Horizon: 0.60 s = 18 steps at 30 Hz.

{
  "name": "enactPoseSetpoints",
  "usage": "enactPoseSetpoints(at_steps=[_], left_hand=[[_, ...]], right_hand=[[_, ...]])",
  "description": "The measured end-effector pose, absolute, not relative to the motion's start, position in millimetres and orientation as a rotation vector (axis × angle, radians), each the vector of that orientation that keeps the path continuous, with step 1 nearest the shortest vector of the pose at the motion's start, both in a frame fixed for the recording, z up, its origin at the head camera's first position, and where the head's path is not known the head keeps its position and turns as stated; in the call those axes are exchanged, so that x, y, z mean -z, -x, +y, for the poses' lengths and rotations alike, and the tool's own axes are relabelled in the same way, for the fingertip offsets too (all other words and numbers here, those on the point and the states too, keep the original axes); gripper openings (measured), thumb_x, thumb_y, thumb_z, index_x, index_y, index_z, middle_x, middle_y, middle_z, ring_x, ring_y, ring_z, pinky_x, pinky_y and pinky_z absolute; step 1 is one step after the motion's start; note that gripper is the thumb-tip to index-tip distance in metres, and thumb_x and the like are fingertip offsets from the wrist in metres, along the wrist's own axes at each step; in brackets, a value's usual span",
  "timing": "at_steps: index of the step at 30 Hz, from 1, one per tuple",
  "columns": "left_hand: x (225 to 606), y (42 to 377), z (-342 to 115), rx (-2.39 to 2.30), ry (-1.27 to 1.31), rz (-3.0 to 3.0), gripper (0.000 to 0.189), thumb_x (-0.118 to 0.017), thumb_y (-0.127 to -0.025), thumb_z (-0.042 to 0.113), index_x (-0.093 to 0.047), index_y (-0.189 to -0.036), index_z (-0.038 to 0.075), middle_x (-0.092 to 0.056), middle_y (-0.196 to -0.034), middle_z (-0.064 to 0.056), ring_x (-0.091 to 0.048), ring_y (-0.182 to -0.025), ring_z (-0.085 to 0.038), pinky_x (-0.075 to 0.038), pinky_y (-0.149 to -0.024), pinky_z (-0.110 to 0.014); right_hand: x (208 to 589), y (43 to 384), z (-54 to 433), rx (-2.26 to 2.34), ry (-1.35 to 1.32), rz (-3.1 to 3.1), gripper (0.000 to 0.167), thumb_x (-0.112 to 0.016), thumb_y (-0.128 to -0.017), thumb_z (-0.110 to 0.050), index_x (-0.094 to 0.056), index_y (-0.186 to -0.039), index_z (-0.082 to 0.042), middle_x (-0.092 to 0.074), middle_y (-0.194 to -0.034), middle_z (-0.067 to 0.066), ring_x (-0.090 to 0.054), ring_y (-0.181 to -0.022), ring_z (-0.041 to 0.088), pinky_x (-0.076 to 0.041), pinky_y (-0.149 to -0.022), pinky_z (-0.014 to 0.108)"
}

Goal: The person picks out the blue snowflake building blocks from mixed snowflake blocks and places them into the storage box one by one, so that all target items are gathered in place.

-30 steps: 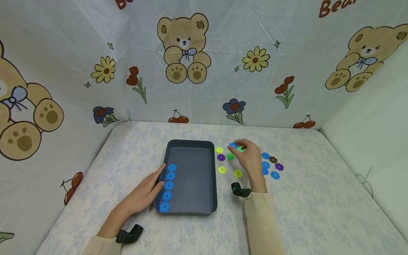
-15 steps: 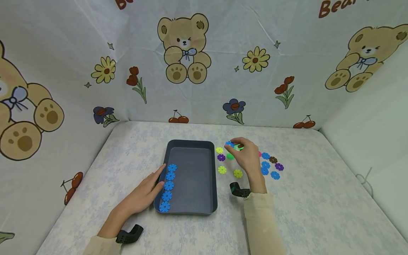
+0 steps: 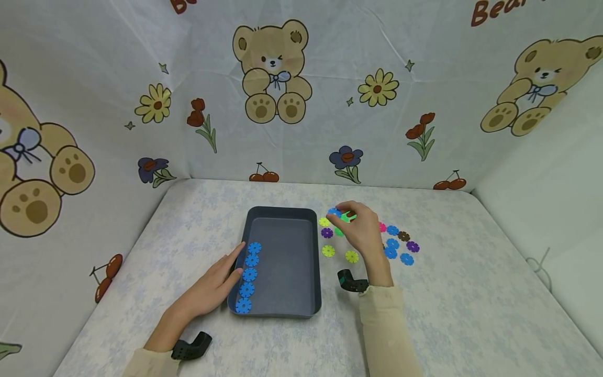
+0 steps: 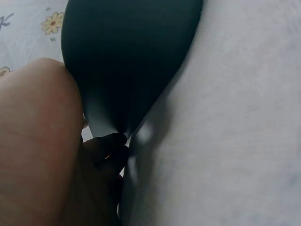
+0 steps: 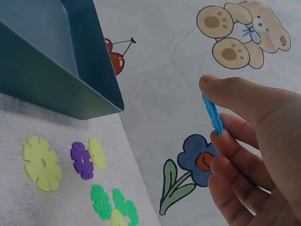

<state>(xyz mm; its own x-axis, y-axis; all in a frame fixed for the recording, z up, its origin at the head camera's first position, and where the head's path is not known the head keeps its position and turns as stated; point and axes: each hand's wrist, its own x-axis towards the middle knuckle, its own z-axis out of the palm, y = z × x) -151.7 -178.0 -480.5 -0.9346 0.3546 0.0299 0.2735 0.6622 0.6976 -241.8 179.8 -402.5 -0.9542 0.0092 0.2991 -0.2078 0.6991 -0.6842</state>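
My right hand [image 3: 364,229] pinches a blue notched plastic disc [image 5: 212,114] between thumb and fingertips, raised above the table; the right wrist view shows the disc nearly edge-on. In the head view, green discs [image 3: 348,216] lie just beyond and below that hand, partly hidden. My left hand [image 3: 214,283] grips the left side of a dark grey rectangular tray [image 3: 285,262], with its thumb over the rim and other fingers along the outer wall. Several blue discs [image 3: 249,274] lie in a column inside, along the tray's left wall.
Yellow-green discs [image 3: 352,256] and a purple disc [image 3: 327,233] lie right of the tray. Farther right are more blue discs [image 3: 406,259], a brown disc [image 3: 403,236] and a pink disc [image 3: 382,227]. A patterned cloth wall [image 3: 301,146] closes off the back.
My right hand has drifted slightly left and away from me, toward the tray, with the blue disc still pinched. The pink disc has come into view. My left hand and the tray stay put.
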Motion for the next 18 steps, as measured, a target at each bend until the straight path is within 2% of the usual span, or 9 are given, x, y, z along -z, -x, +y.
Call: enactPoseSetpoints(at_steps=[8, 18], left_hand=[[479.9, 151.2, -178.0, -1.13, -0.527, 2.766, 0.064, -0.04, -0.113, 0.039, -0.01, -0.168, 0.026, -0.019, -0.171, -0.017, -0.02, -0.154, -0.049, -0.022, -0.118, -0.074], [480.9, 151.9, -178.2, -1.13, -0.536, 2.768, 0.064, -0.039, -0.113, 0.04, -0.01, -0.168, 0.025, -0.019, -0.171, -0.016, -0.02, -0.154, -0.049, -0.022, -0.118, -0.074]], right_hand=[[398.6, 239.8, 174.7, -1.1, -0.205, -2.637, 0.04, -0.083, -0.089, -0.033, -0.075, -0.117, -0.005, -0.073, -0.112, 0.014, -0.066, -0.105, 0.037, -0.058, -0.085, 0.048], [394.3, 236.7, 166.8, -1.047, -0.261, -2.641, 0.038, -0.085, -0.087, -0.032, -0.075, -0.114, -0.008, -0.073, -0.11, 0.011, -0.067, -0.102, 0.035, -0.058, -0.084, 0.046]])
